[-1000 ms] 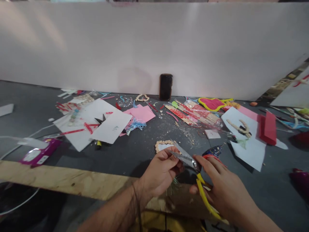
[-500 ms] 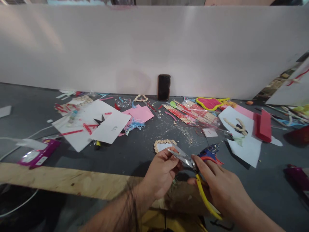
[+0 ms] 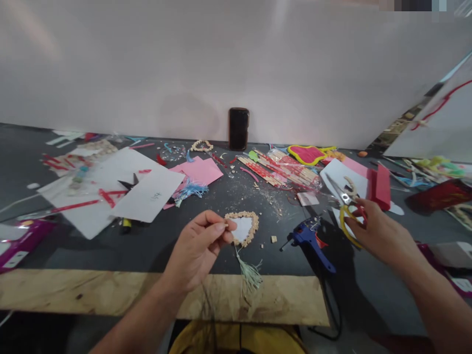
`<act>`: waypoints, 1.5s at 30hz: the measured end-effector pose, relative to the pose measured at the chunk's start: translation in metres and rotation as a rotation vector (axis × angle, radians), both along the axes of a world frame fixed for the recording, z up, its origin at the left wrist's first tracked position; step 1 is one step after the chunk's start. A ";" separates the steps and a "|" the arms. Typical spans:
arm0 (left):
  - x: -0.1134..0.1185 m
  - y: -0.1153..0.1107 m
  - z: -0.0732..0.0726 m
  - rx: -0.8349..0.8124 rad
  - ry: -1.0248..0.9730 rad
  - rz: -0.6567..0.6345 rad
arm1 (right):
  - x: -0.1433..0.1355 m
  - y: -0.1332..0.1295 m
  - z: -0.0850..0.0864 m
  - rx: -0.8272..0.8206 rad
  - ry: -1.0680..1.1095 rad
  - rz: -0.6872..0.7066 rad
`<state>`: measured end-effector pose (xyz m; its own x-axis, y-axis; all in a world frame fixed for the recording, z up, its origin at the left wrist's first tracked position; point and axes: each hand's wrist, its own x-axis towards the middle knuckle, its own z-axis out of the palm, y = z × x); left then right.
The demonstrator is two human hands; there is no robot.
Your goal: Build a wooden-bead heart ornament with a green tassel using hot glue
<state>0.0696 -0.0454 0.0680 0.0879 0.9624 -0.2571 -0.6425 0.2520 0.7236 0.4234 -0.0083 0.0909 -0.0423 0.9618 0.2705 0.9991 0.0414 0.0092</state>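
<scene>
holding scissors [image 3: 345, 198] in right hand [image 3: 379, 233]

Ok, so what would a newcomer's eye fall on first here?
Probably the dark phone, upright at the back before the pale wall. Next, the tasselled heart in the middle, by the left hand, with the blue glue gun to its right. Farther right, the right hand holds yellow-handled scissors.

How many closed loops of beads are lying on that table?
2 that I can make out: a front loop by the fingertips of the left hand, and a back loop left of the phone. Others may be hidden.
</scene>
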 end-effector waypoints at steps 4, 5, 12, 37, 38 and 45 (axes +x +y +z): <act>-0.009 0.002 -0.008 -0.001 0.083 0.030 | 0.002 -0.023 -0.024 -0.061 -0.072 -0.060; -0.010 0.002 -0.010 -0.002 0.099 0.035 | 0.003 -0.027 -0.031 -0.039 -0.071 -0.090; -0.011 -0.004 -0.022 0.000 0.174 0.028 | 0.030 -0.035 -0.050 0.000 -0.130 -0.311; 0.034 -0.010 -0.028 -0.007 0.412 -0.255 | -0.065 -0.084 -0.036 -0.084 1.089 -0.126; 0.036 -0.010 -0.027 -0.007 0.427 -0.258 | -0.072 -0.092 -0.036 -0.105 1.128 -0.163; 0.041 -0.009 -0.034 0.067 0.514 -0.273 | -0.110 -0.125 -0.049 -0.174 1.217 0.123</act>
